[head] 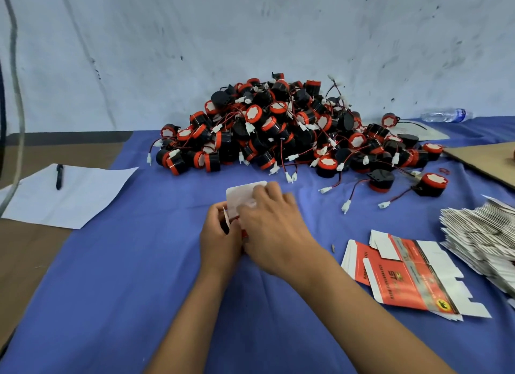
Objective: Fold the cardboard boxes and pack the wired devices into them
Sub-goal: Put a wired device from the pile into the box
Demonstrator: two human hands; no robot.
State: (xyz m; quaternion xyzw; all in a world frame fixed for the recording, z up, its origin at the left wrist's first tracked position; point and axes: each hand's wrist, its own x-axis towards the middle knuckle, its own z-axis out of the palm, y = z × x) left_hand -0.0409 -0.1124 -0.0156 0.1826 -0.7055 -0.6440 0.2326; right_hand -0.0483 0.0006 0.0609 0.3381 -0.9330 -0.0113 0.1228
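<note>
A small red and white cardboard box stands on the blue cloth in front of me, its white flap raised. My left hand grips the box from the left side. My right hand lies over its top and right side, fingers on the flap, hiding most of the box. Behind it rises a big heap of black and red wired devices with white connectors. Flat unfolded box blanks lie at the right, beside a thick stack of blanks.
A white sheet of paper with a black pen lies at the left. A brown cardboard sheet and a plastic bottle sit at the far right. Loose devices and wires lie right of the heap.
</note>
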